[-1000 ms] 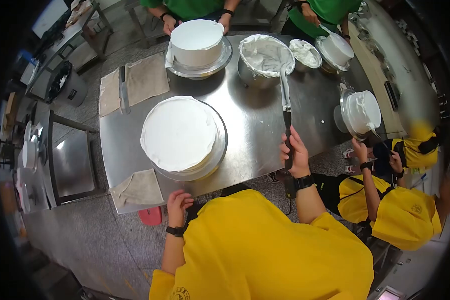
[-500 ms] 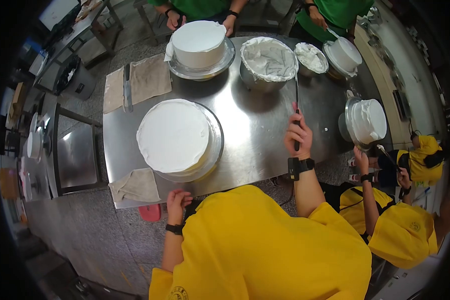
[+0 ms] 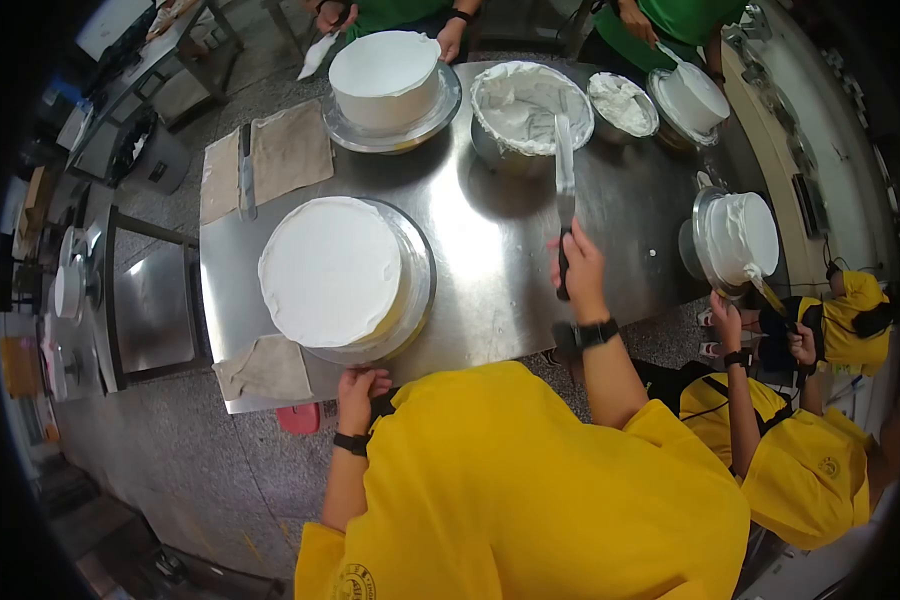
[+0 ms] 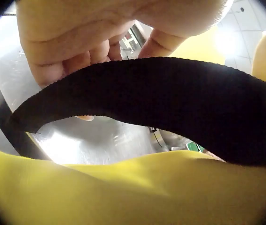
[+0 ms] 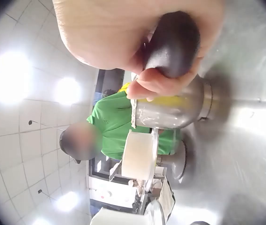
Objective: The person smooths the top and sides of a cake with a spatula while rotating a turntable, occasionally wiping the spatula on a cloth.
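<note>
Spatula swung left, partly hiding the cream bowl — right fingers grip it, left fingers loosely curled.

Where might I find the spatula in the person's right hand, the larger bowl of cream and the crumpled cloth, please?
Spatula (image 3: 565, 168): head view, on its blade.
Larger bowl (image 3: 502, 160): head view, on its outer wall.
Crumpled cloth (image 3: 270, 370): head view, near its middle.

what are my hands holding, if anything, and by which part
Your right hand holds an icing spatula by its black handle, fingers curled round it. No held thing shows in your left hand.
</note>
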The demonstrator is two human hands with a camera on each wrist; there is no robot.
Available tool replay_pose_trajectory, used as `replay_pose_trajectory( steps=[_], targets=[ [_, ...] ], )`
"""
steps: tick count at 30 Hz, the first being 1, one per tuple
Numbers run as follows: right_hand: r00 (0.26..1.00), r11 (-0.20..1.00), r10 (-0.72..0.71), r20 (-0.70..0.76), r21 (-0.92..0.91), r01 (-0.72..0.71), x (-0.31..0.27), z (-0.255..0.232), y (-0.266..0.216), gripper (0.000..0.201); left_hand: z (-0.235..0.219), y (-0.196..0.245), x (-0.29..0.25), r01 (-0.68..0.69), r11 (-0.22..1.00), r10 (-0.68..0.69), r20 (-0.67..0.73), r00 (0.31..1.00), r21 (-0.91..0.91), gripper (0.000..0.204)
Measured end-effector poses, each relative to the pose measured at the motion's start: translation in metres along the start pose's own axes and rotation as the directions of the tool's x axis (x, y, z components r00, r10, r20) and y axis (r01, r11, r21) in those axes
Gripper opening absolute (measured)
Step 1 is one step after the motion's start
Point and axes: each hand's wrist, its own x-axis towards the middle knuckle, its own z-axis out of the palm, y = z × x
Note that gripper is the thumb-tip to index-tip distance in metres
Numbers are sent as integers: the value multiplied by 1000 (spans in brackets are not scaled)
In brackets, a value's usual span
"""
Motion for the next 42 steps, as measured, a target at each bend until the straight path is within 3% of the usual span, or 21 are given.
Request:
replay_pose_trajectory(
  steps=[1,5,8,10,12,16,18,19,25,29,30,31,35,37,38,40,42],
  targets=[
    [998,998,69,-7,-6,-69,-16,-5,1,49,0,-1,2,4,1000,-4,-7,1000,-1,25],
    [996,997,73,-43,-3,-73,-57,-21,-5,49,-4,-5,4,33,999,-35,-41,999,-43,26],
    [994,985,-99,-42,-144,92,-47,-22,-19,48,-10,-13,8,41,999,-41,-17,999,-33,30],
    [932,848,-362,11,-410,335,-13,-19,-14,47,-3,-7,5,51,999,-51,-11,999,-3,30],
    [750,544,-655,90,-633,551,20,-3,-21,45,0,-5,4,50,998,-50,-9,999,25,30],
    [752,443,-653,85,-763,471,59,10,-5,51,-10,-12,3,62,998,-62,63,996,1,31],
    [783,247,-610,125,-909,337,56,11,10,60,-20,-12,-1,58,998,-56,92,994,-19,31],
    [782,240,-610,127,-911,336,44,7,22,60,-26,-11,-2,58,998,-58,81,995,-7,30],
    [884,426,-466,50,-863,273,-115,-19,55,62,-66,-8,-8,68,998,-68,72,995,1,25],
    [862,462,-506,31,-834,302,-192,-9,55,55,-100,-13,-13,95,994,-86,140,986,-59,24],
    [936,742,-331,-124,-647,177,-208,7,37,53,-109,-15,-13,110,992,-101,150,984,-55,24],
    [970,924,-109,-219,-382,18,-221,23,19,51,-117,-17,-11,126,991,-114,194,974,-47,24],
    [994,994,-86,-68,65,91,-248,80,-47,53,-139,-3,-6,162,987,-152,311,938,-6,24],
    [991,984,-137,-4,111,137,-264,101,-73,51,-148,4,2,149,989,-135,338,932,-15,26],
    [986,985,-163,25,63,161,-274,112,-89,52,-151,9,8,125,991,-99,387,917,-41,28],
    [960,938,-269,83,-201,281,-279,125,-119,51,-153,20,16,83,993,-36,434,900,-89,32],
    [902,775,-389,189,-463,431,-276,131,-152,50,-151,33,22,18,994,32,441,897,-110,37]
  ],
)
